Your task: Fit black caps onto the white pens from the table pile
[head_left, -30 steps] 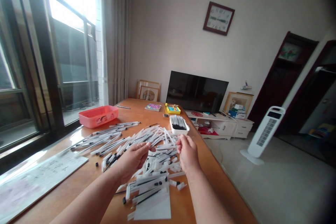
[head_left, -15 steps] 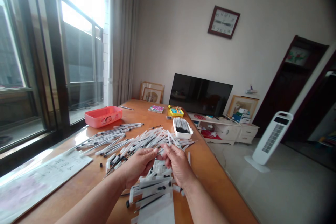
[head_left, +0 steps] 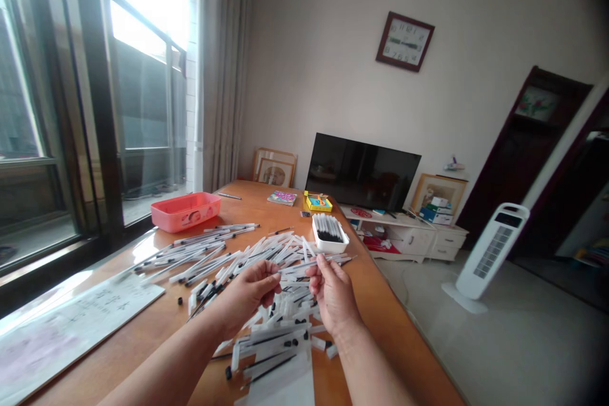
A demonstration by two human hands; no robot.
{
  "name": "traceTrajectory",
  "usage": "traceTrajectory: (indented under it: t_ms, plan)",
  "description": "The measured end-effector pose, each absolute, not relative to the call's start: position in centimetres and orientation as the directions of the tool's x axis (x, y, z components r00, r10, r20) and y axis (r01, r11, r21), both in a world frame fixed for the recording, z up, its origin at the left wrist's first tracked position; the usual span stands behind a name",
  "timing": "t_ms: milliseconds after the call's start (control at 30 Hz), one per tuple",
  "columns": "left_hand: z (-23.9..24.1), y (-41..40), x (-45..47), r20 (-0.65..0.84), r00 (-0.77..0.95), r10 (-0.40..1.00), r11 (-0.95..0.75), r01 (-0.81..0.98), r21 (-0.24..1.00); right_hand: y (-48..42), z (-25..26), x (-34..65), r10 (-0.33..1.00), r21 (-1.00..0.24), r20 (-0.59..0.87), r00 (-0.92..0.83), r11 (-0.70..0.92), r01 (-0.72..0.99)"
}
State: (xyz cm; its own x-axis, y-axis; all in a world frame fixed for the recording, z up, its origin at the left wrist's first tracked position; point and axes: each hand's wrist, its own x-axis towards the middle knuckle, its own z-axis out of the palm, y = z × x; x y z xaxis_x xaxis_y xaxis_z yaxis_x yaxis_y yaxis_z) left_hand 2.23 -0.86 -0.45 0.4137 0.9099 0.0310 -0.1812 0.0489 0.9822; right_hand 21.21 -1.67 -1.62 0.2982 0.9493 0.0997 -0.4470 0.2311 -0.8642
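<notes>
A slim whitish pen barrel (head_left: pixel 297 266) stretches between my two hands above the pile. The fingertips of my left hand (head_left: pixel 259 285) pinch its left end. My right hand (head_left: pixel 333 292) grips the other end between thumb and forefinger; whether a refill is inside cannot be made out. Below and beyond lie many loose translucent pen barrels (head_left: pixel 280 247), mixed with thin dark refills and small black caps (head_left: pixel 228 372). Pens with dark ends (head_left: pixel 190 254) are spread to the left. A white tray (head_left: pixel 332 245) behind my right hand holds a bunch of pen parts, their black ends toward me.
A pink plastic basket (head_left: pixel 185 219) stands at the table's left edge. A white board with writing (head_left: pixel 95 323) lies front left. Farther back are a booklet (head_left: pixel 282 198) and a yellow box (head_left: pixel 318 203). The table's right edge drops to the floor, where a tower fan (head_left: pixel 495 254) stands.
My hands have moved apart, the right one slightly to the right and the left one slightly to the left. More of the pen barrel now shows between them.
</notes>
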Motion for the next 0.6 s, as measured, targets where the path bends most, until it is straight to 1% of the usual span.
traceTrajectory:
  t_ms: [167, 333, 433, 600]
  plan:
    - [-0.66, -0.49, 2.25, 0.072, 0.370, 0.926, -0.072, -0.015, 0.997, -1.45, -1.76, 21.41, 0.944, -0.862, 0.093, 0.317, 0.236, -0.448]
    - [-0.41, -0.58, 1.95, 0.056, 0.384, 0.922, -0.093, 0.079, 0.993, -1.61, -1.64, 21.28, 0.943, -0.862, 0.114, 0.312, 0.249, -0.441]
    - [-0.35, -0.74, 1.92, 0.033, 0.383, 0.923, -0.079, 0.106, 0.991, -1.82, -1.44, 21.11, 0.942, -0.869, 0.144, 0.304, 0.267, -0.416]
    - [-0.52, -0.87, 2.16, -0.041, 0.378, 0.925, 0.026, 0.045, 0.999, -1.99, -1.29, 20.95, 0.937, -0.878, 0.169, 0.306, 0.284, -0.385]
